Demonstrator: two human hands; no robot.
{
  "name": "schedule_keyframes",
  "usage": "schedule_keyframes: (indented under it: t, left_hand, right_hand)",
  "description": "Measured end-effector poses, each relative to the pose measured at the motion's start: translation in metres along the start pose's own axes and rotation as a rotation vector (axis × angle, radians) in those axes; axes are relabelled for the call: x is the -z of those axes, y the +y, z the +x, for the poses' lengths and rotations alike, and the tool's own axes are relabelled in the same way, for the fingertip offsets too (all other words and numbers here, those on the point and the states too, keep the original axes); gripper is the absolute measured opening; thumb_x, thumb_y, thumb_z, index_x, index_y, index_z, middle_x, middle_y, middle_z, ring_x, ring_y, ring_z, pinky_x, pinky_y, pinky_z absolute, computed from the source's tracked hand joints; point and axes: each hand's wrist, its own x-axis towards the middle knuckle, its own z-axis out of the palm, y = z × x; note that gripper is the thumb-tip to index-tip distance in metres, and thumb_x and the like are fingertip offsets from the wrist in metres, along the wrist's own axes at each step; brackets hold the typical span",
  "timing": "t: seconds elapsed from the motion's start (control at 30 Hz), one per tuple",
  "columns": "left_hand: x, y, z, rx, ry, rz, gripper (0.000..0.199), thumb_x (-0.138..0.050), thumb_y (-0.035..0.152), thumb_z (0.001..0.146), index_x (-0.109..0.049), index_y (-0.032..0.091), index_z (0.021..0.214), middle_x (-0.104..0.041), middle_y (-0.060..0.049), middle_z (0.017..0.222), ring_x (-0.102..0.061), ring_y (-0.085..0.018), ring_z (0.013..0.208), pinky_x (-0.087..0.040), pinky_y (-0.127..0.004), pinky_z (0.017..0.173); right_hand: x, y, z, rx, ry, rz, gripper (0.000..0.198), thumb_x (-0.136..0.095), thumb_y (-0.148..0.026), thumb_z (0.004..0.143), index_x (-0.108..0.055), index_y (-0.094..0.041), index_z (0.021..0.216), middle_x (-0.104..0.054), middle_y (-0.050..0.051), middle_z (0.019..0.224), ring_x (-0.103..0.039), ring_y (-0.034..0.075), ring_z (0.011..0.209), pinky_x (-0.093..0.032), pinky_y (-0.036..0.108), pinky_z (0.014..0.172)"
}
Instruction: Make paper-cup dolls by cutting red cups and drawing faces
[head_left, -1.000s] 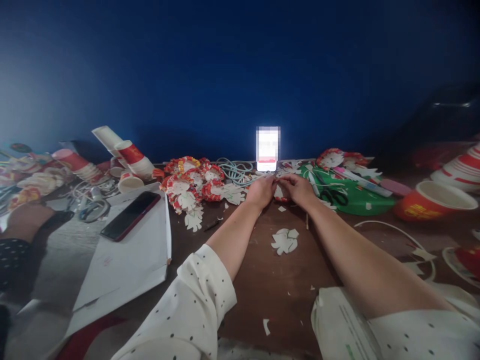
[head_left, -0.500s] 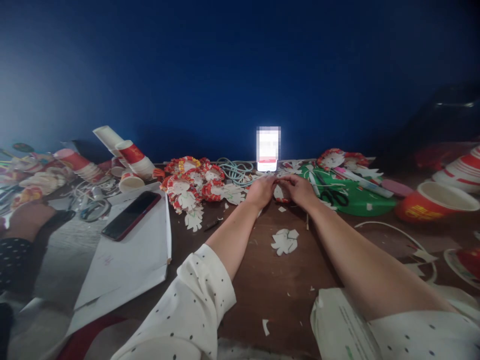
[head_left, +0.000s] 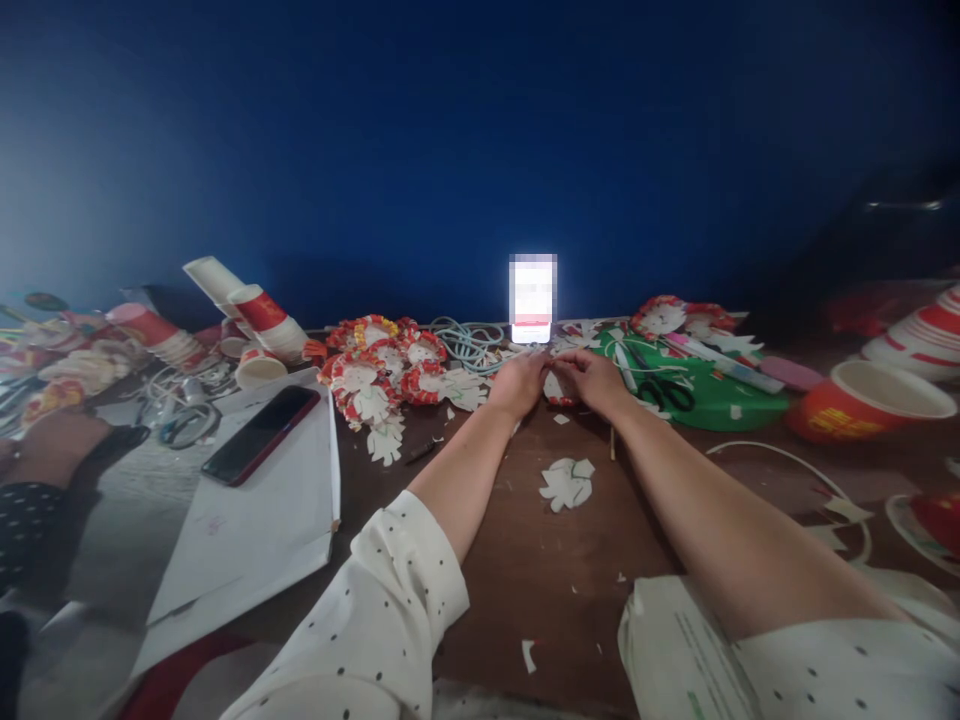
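My left hand (head_left: 519,383) and my right hand (head_left: 597,381) meet near the back of the brown table, fingers pinched together. Between them is a small red-and-white paper craft piece (head_left: 556,389), mostly covered by the fingers. Both hands appear closed on its upper edge. Just behind them a lit phone (head_left: 532,332) stands against the blue wall. Closer to me on the table lies a white paper cut-out (head_left: 566,485) with leaf-like lobes. To the left, similar red-and-white paper pieces (head_left: 358,372) are heaped, with white cut-outs on them.
A dark phone (head_left: 260,436) rests on a white board (head_left: 225,540) at left. Stacked paper cups (head_left: 268,322) lean behind it. Black scissors (head_left: 670,394) lie on green paper (head_left: 742,408). A red paper cup (head_left: 836,410) stands at right. Another person's hand (head_left: 60,442) is far left.
The view has shifted very slightly. Both of my hands stay at the same paper piece, with hardly any finger movement visible.
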Motion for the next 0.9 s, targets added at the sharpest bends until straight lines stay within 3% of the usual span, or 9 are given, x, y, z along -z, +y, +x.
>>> schedule_keyframes:
  t: [0.27, 0.53, 0.9]
  left_hand:
    - [-0.002, 0.001, 0.001, 0.005, -0.002, -0.021, 0.029, -0.042, 0.027, 0.092, -0.065, 0.017, 0.105, -0.067, -0.008, 0.101, -0.061, -0.018, 0.096, -0.048, -0.03, 0.087]
    - [-0.009, -0.004, 0.002, -0.05, 0.103, -0.199, 0.028, -0.047, 0.024, 0.09, -0.068, 0.016, 0.106, -0.069, -0.008, 0.099, -0.062, -0.016, 0.092, -0.049, -0.028, 0.085]
    - [-0.009, -0.004, 0.001, 0.021, 0.147, -0.305, 0.02, -0.055, 0.02, 0.086, -0.073, 0.019, 0.095, -0.071, -0.005, 0.091, -0.062, -0.015, 0.09, -0.049, -0.027, 0.083]
  right_hand:
    - [-0.001, 0.002, 0.001, -0.043, 0.005, 0.113, 0.03, -0.067, -0.046, 0.068, -0.07, -0.02, 0.084, -0.068, 0.002, 0.072, -0.061, 0.017, 0.063, -0.048, 0.03, 0.058]
    - [0.001, 0.001, 0.001, -0.035, 0.028, 0.128, 0.029, -0.066, -0.045, 0.067, -0.069, -0.02, 0.082, -0.07, 0.002, 0.074, -0.062, 0.018, 0.067, -0.048, 0.029, 0.06]
    - [0.001, 0.002, 0.003, 0.015, 0.028, 0.145, 0.028, -0.068, -0.045, 0.063, -0.069, -0.022, 0.079, -0.071, 0.002, 0.074, -0.065, 0.02, 0.069, -0.048, 0.03, 0.061]
